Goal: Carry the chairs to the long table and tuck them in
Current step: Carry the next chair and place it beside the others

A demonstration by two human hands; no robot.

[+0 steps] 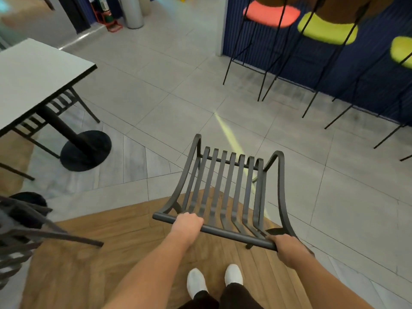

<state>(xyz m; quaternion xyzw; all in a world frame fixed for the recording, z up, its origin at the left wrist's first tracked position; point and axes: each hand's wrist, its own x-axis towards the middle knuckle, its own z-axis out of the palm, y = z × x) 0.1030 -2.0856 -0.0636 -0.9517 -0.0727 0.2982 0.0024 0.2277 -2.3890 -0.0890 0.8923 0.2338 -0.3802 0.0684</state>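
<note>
A black slatted metal chair (225, 186) hangs in front of me above the floor, its seat pointing away. My left hand (187, 224) grips the top rail of its back near the left end. My right hand (287, 247) grips the same rail at the right end. A grey-topped table (33, 81) on a black pedestal base stands at the left, with another black slatted chair (55, 105) tucked under it.
More black chairs (20, 237) sit stacked at the lower left. High stools with an orange seat (272, 14) and yellow seats (327, 30) stand along a blue wall at the right. Tiled floor stretches ahead; wood flooring lies under my feet.
</note>
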